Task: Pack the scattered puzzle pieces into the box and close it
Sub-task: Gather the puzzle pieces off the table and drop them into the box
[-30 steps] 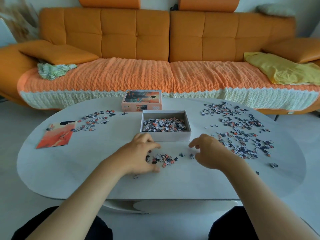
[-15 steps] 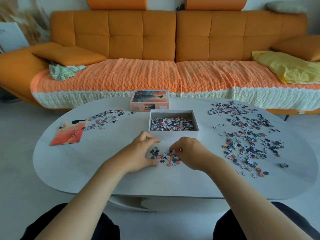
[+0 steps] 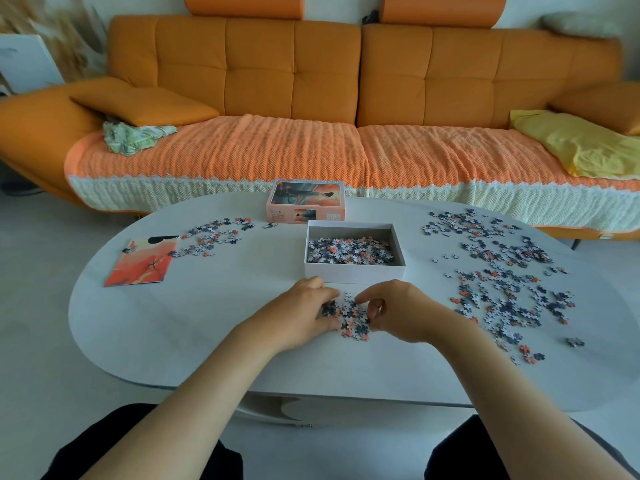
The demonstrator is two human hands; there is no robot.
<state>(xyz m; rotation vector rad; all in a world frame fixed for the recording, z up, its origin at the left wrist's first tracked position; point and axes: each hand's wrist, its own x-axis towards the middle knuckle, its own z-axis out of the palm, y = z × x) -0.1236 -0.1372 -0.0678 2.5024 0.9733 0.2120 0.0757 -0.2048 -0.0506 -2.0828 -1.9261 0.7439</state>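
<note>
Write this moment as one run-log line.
step: gathering | left hand, right hand: cupped around small pile | box: open, partly filled | lid: off, behind box
</note>
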